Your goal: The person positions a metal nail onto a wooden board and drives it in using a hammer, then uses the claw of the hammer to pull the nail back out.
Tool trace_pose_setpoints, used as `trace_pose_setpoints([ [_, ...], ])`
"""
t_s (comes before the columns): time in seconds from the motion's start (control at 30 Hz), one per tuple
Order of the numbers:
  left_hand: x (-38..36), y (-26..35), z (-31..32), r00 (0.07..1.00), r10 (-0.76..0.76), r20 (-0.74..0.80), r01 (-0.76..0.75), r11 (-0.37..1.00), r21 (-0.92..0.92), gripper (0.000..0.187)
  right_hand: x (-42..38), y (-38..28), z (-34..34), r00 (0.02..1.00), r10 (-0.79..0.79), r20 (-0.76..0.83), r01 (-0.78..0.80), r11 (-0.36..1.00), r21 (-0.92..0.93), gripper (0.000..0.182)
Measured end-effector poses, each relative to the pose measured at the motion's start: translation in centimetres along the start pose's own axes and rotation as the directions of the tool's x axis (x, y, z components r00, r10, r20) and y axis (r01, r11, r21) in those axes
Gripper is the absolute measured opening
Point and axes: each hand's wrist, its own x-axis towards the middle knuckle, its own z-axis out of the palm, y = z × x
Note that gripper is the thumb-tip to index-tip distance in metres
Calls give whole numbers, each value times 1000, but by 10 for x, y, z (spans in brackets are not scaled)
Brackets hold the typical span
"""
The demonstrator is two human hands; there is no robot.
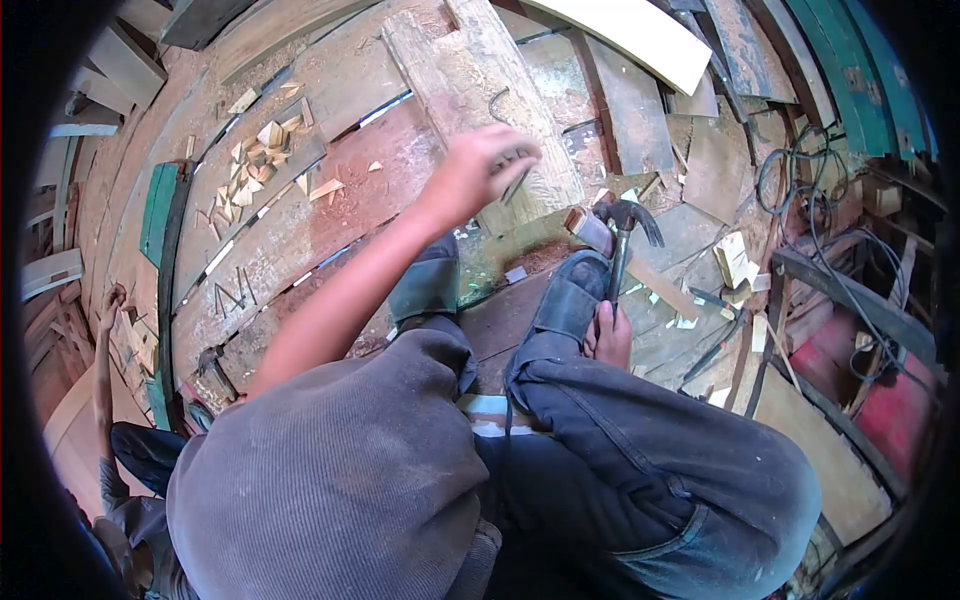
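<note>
My left hand [490, 172] is over the long wooden board [500, 85], its fingers curled round a thin dark bent rod [516, 187]. Another curved dark rod [497, 100] stands at the board just beyond that hand. Lower right, my right hand [608, 337] is wrapped round the handle of a claw hammer [622, 250], beside my right shoe. The hammer's head points away from me, next to a small wooden block [590, 228] in front of the shoe.
Wood offcuts [262, 155] lie heaped at the upper left. A green beam [158, 215] stands at the left, with a co-worker's arm [103, 400] beyond it. Tangled cables [815, 190] hang at the right. Another hammer [215, 370] lies at the lower left.
</note>
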Motion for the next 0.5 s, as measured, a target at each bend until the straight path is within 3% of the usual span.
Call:
trace_pose_setpoints([
  [0.07, -1, -3, 0, 945, -320, -68, 282, 902, -326, 16, 0, -1, 0, 1000, 3, 8, -4, 1000, 22, 35],
  [0.1, -3, -12, -1, 917, -398, 20, 341, 757, -558, 20, 1, 0, 0, 1000, -5, 6, 5, 1000, 15, 35],
  [0.2, -15, -25, 0, 915, -402, -43, 320, 784, -532, 18, 1, 2, -1, 1000, -22, -2, 22, 1000, -5, 35],
  [0.23, -20, -24, -2, 943, -309, -122, 252, 904, -346, 16, 0, 1, -1, 1000, -23, -3, 23, 1000, -7, 36],
  [0.33, -37, -23, -16, 993, -83, -85, 88, 995, 55, 14, 1, 6, -2, 1000, -25, -10, 25, 1000, -15, 35],
  [0.43, -48, -23, -12, 986, 103, -132, -74, 976, 206, 13, 2, 6, -2, 1000, -24, -17, 23, 1000, -17, 36],
  [0.5, -51, -24, -7, 988, 96, -124, -62, 966, 252, 14, 0, 5, -1, 1000, -10, -21, 10, 1000, -12, 36],
])
